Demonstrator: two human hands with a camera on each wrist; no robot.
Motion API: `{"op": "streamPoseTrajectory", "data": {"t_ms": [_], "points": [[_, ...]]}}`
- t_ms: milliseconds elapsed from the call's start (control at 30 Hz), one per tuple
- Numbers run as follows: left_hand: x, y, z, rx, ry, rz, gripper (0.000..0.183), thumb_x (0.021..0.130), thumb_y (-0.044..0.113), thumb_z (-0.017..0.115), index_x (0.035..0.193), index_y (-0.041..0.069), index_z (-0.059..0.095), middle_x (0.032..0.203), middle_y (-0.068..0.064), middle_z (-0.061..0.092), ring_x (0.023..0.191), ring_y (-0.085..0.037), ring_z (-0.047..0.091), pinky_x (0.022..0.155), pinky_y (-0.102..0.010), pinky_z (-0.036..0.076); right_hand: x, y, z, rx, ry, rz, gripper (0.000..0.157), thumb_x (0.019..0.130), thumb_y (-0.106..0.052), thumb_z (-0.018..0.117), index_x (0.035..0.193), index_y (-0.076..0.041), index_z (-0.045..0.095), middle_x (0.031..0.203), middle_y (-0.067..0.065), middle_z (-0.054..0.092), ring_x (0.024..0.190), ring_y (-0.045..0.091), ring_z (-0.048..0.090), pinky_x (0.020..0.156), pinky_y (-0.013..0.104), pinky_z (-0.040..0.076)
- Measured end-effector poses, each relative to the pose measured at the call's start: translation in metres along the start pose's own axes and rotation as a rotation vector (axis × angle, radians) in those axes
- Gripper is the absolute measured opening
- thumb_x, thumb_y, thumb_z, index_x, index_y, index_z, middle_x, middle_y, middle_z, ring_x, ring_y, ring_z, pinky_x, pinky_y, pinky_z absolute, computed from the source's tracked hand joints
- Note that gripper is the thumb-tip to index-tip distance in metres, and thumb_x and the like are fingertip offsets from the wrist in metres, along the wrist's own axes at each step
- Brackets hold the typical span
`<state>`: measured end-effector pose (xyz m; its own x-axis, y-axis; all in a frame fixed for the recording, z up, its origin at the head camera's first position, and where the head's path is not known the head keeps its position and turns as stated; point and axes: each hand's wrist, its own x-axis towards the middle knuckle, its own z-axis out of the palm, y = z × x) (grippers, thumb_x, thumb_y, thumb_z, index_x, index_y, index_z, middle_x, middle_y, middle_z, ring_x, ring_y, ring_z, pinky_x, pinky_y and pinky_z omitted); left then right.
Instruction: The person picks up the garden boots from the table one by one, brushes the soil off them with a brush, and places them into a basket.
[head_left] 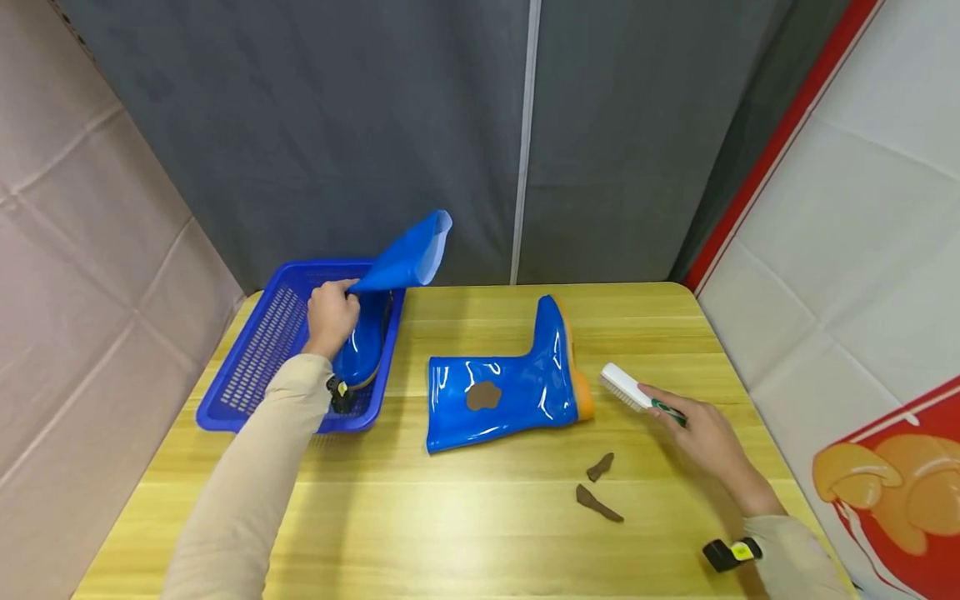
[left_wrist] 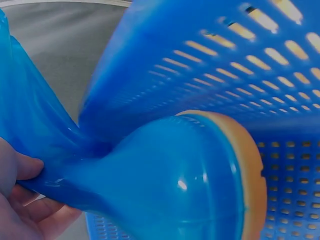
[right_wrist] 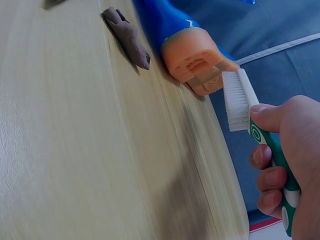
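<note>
My left hand (head_left: 332,317) grips a blue rain boot (head_left: 405,258) around its bent shaft. The foot of that boot lies inside the blue plastic basket (head_left: 258,350), with its orange sole (left_wrist: 250,175) against the basket's perforated wall in the left wrist view. A second blue rain boot (head_left: 495,400) lies on its side mid-table, a brown patch (head_left: 483,396) on its shaft and its orange heel to the right. Right of it, my right hand (head_left: 708,442) holds a scrubbing brush (head_left: 626,387) by its green and white handle, white bristles (right_wrist: 235,100) apart from the boot.
Two brown mud-like pieces (head_left: 598,503) lie on the wooden table (head_left: 420,533) in front of the boot's heel. A grey curtain (head_left: 375,125) hangs behind the table, with pale sheets at both sides.
</note>
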<state>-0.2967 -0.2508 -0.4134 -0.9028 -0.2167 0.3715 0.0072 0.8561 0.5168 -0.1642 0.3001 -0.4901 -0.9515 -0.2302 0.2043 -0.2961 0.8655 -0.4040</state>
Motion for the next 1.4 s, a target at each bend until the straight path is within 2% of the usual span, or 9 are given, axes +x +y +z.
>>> {"op": "streamPoseTrajectory", "data": {"t_ms": [133, 333, 500, 700, 867, 1000, 1233, 1300, 1400], "points": [[-0.003, -0.001, 0.004, 0.014, -0.017, 0.000, 0.036, 0.090, 0.006, 0.045, 0.120, 0.007, 0.065, 0.098, -0.021, 0.072, 0.054, -0.026, 0.050, 0.048, -0.032, 0.030, -0.001, 0.000, 0.000, 0.007, -0.011, 0.018, 0.039, 0.095, -0.035, 0.054, 0.134, -0.037, 0.051, 0.125, 0.013, 0.064, 0.048, 0.005, 0.029, 0.044, 0.022, 0.026], [-0.006, -0.004, 0.006, 0.009, -0.024, -0.006, 0.038, 0.088, 0.005, 0.045, 0.119, 0.009, 0.066, 0.102, -0.021, 0.071, 0.064, -0.031, 0.056, 0.066, -0.043, 0.041, -0.002, 0.000, 0.002, 0.008, -0.010, 0.016, 0.039, 0.095, -0.035, 0.054, 0.134, -0.037, 0.051, 0.125, 0.015, 0.064, 0.049, 0.006, 0.030, 0.044, 0.022, 0.026], [-0.009, -0.006, 0.007, -0.012, -0.051, 0.000, 0.034, 0.090, 0.007, 0.048, 0.119, 0.008, 0.066, 0.103, -0.020, 0.071, 0.074, -0.033, 0.060, 0.078, -0.049, 0.043, -0.003, 0.001, 0.002, 0.003, -0.003, 0.010, 0.040, 0.095, -0.035, 0.055, 0.134, -0.036, 0.051, 0.123, 0.016, 0.065, 0.047, 0.004, 0.027, 0.043, 0.022, 0.025], [-0.012, -0.011, 0.010, -0.022, -0.060, -0.015, 0.029, 0.088, 0.009, 0.052, 0.110, 0.010, 0.071, 0.093, -0.019, 0.072, 0.081, -0.035, 0.064, 0.075, -0.052, 0.047, -0.003, 0.002, 0.002, 0.003, 0.002, -0.004, 0.039, 0.094, -0.035, 0.055, 0.133, -0.034, 0.053, 0.121, 0.015, 0.066, 0.047, 0.003, 0.022, 0.043, 0.021, 0.024], [-0.013, -0.011, 0.010, -0.018, -0.089, -0.010, 0.022, 0.088, 0.010, 0.054, 0.098, 0.008, 0.073, 0.080, -0.017, 0.067, 0.074, -0.033, 0.058, 0.071, -0.051, 0.046, -0.003, 0.001, 0.001, 0.013, -0.003, -0.001, 0.040, 0.094, -0.033, 0.056, 0.133, -0.035, 0.052, 0.121, 0.015, 0.066, 0.047, 0.003, 0.023, 0.043, 0.021, 0.025], [-0.014, -0.009, 0.008, -0.006, -0.135, -0.012, 0.018, 0.089, 0.011, 0.054, 0.093, 0.005, 0.071, 0.077, -0.016, 0.064, 0.072, -0.032, 0.055, 0.069, -0.048, 0.043, -0.003, 0.002, 0.001, 0.011, -0.005, 0.000, 0.040, 0.094, -0.033, 0.056, 0.133, -0.035, 0.052, 0.121, 0.015, 0.066, 0.047, 0.003, 0.024, 0.043, 0.021, 0.025], [-0.016, -0.005, 0.007, -0.010, -0.229, -0.042, 0.026, 0.092, 0.012, 0.054, 0.115, 0.004, 0.066, 0.093, -0.020, 0.068, 0.075, -0.029, 0.058, 0.064, -0.038, 0.045, -0.002, 0.002, 0.002, 0.006, -0.003, 0.004, 0.039, 0.094, -0.035, 0.055, 0.133, -0.034, 0.053, 0.120, 0.015, 0.066, 0.047, 0.003, 0.026, 0.044, 0.021, 0.025], [-0.016, -0.004, 0.007, -0.015, -0.267, -0.047, 0.031, 0.093, 0.012, 0.053, 0.121, 0.003, 0.062, 0.101, -0.022, 0.068, 0.079, -0.031, 0.061, 0.066, -0.039, 0.048, -0.002, 0.002, 0.002, 0.005, -0.005, 0.005, 0.039, 0.094, -0.035, 0.055, 0.133, -0.034, 0.053, 0.120, 0.015, 0.066, 0.047, 0.003, 0.027, 0.044, 0.021, 0.025], [-0.016, -0.002, 0.008, -0.018, -0.312, -0.046, 0.036, 0.094, 0.013, 0.053, 0.128, 0.002, 0.057, 0.113, -0.025, 0.065, 0.091, -0.036, 0.065, 0.077, -0.046, 0.054, -0.002, 0.002, 0.003, 0.006, -0.011, 0.011, 0.039, 0.094, -0.036, 0.055, 0.133, -0.034, 0.053, 0.119, 0.015, 0.067, 0.047, 0.004, 0.027, 0.044, 0.021, 0.026]]}}
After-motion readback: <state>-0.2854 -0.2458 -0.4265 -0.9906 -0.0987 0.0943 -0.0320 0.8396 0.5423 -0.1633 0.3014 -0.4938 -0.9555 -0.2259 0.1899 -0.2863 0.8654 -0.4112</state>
